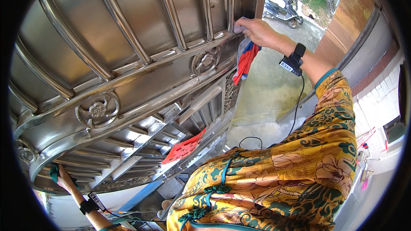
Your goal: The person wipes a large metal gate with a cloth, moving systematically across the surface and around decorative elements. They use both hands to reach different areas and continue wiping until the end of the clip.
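Observation:
A stainless steel gate [138, 93] with round bars and flower-shaped ornaments stands before me. My right hand [253, 32], at the gate's right edge, grips a grey, red and blue cloth [247, 59]; the bunched grey part touches the metal near the foot of the last upper bar, and the rest hangs down. At the lower left, my left hand [65, 179] is on a dark green cloth [54, 173] against the lower bars. Its fingers are partly hidden by the cloth. Each wrist wears a strapped black device with a cable.
A red paper decoration [184, 147] is on the lower gate. Past the gate's right edge lie a concrete floor [263, 96] and a parked scooter [284, 9]. A brown panel [348, 22] stands at the right. Cables hang near my body. A blue bar [139, 195] is below the gate.

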Action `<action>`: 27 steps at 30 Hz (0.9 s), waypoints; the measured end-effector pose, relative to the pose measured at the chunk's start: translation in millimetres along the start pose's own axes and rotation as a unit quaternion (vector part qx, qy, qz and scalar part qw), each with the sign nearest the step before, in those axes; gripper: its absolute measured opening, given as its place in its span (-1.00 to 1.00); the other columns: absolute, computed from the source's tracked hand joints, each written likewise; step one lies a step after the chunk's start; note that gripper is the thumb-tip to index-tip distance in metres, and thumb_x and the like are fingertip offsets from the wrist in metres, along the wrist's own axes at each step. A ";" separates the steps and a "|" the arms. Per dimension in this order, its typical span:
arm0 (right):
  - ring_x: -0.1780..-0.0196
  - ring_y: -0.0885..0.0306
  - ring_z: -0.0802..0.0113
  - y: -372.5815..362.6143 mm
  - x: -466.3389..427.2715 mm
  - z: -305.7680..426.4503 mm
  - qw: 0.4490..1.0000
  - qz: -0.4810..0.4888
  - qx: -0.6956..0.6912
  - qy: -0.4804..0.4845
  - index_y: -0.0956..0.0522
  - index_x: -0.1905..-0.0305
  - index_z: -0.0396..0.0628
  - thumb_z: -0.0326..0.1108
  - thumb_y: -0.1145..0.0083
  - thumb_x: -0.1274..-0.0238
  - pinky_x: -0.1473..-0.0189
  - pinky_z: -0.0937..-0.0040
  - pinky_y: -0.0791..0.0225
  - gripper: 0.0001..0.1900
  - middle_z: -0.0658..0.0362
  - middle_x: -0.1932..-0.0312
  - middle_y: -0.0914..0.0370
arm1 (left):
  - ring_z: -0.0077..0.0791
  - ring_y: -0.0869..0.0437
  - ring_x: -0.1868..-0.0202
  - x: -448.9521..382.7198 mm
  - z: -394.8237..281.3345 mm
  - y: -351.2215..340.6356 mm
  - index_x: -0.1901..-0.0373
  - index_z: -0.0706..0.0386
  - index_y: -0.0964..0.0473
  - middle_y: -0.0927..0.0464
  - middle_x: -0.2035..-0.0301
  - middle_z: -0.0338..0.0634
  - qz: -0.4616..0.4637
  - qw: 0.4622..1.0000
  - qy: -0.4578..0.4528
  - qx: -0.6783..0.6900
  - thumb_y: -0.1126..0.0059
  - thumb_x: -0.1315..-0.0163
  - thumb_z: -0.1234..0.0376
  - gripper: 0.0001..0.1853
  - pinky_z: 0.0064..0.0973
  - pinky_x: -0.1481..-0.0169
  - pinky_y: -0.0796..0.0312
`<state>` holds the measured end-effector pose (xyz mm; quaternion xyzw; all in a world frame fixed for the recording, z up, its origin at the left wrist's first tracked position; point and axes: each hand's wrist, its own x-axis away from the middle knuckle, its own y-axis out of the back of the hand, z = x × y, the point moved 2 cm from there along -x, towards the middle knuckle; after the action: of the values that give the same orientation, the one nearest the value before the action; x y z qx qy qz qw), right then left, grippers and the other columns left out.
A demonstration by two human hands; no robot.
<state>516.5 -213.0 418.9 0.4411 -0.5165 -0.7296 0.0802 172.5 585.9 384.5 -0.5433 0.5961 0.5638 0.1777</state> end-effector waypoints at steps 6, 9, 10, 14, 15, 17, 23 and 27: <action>0.37 -0.58 0.08 8.7 -14.6 17.0 0.941 0.124 0.294 0.115 -0.54 0.38 -0.21 -0.47 -0.06 0.10 0.38 0.23 -0.44 -0.87 0.03 0.47 -0.54 | -0.14 -0.48 0.21 2.1 -10.5 3.7 0.15 0.35 -0.46 -0.49 0.25 0.02 0.006 1.000 0.008 0.022 -0.20 -0.17 0.19 -0.61 -0.28 0.04 -0.31; 0.38 -0.60 0.12 6.1 -25.3 28.8 0.920 0.143 0.335 0.148 -0.59 0.51 -0.16 -0.44 -0.06 0.13 0.38 0.25 -0.45 -0.90 0.05 0.51 -0.57 | -0.13 -0.48 0.21 1.8 -11.5 4.3 0.14 0.36 -0.46 -0.49 0.24 0.03 0.017 0.999 -0.005 0.038 -0.19 -0.17 0.20 -0.61 -0.27 0.04 -0.30; 0.38 -0.60 0.13 6.2 -30.8 31.6 0.907 0.167 0.358 0.146 -0.60 0.54 -0.14 -0.43 -0.07 0.15 0.38 0.25 -0.45 -0.90 0.06 0.53 -0.57 | -0.13 -0.48 0.21 2.4 -10.6 4.6 0.14 0.37 -0.46 -0.49 0.24 0.03 0.022 0.999 0.000 0.028 -0.19 -0.18 0.21 -0.61 -0.26 0.03 -0.30; 0.39 -0.60 0.03 36.3 -51.9 33.5 0.908 0.214 0.350 0.089 -0.62 0.56 -0.18 -0.43 -0.13 0.25 0.37 0.19 -0.47 -0.91 -0.02 0.58 -0.56 | -0.13 -0.48 0.21 3.3 -8.1 6.5 0.13 0.37 -0.46 -0.49 0.24 0.03 0.028 0.999 0.002 0.015 -0.18 -0.19 0.21 -0.61 -0.27 0.03 -0.30; 0.38 -0.58 -0.03 50.3 -55.8 29.8 0.910 0.231 0.342 0.046 -0.60 0.55 -0.19 -0.44 -0.12 0.26 0.37 0.13 -0.45 -0.91 -0.06 0.56 -0.55 | -0.13 -0.48 0.21 2.9 -8.3 6.1 0.13 0.37 -0.46 -0.49 0.25 0.02 0.022 1.000 -0.016 0.011 -0.18 -0.20 0.21 -0.61 -0.28 0.03 -0.30; 0.38 -0.52 -0.10 73.2 -62.2 24.9 0.919 0.210 0.334 -0.003 -0.55 0.55 -0.21 -0.52 -0.07 0.29 0.36 0.15 -0.40 -0.92 -0.10 0.57 -0.51 | -0.14 -0.48 0.21 3.7 -5.9 5.6 0.15 0.38 -0.46 -0.49 0.25 0.02 0.035 0.999 0.005 0.016 -0.19 -0.19 0.19 -0.60 -0.29 0.04 -0.30; 0.38 -0.47 0.02 94.7 -36.6 10.7 0.961 0.212 0.131 -0.122 -0.49 0.42 -0.29 -0.59 0.04 0.28 0.28 0.30 -0.36 -0.82 -0.07 0.49 -0.51 | -0.13 -0.48 0.16 2.0 2.7 5.6 0.08 0.36 -0.47 -0.48 0.20 0.04 0.048 0.999 -0.003 -0.005 -0.17 -0.21 0.16 -0.57 -0.27 0.00 -0.29; 0.36 -0.52 0.26 76.1 -23.7 23.3 0.983 0.104 -0.055 -0.138 -0.52 0.25 -0.27 -0.59 0.03 0.19 0.24 0.38 -0.37 -0.73 0.05 0.42 -0.52 | -0.12 -0.47 0.12 1.6 11.9 4.4 0.08 0.36 -0.48 -0.47 0.16 0.04 0.053 0.997 0.049 0.009 -0.16 -0.21 0.15 -0.56 -0.26 -0.02 -0.28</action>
<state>487.9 -218.1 496.8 0.2750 -0.5249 -0.7983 0.1074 163.4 594.5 381.7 -0.5364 0.6370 0.5398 0.1232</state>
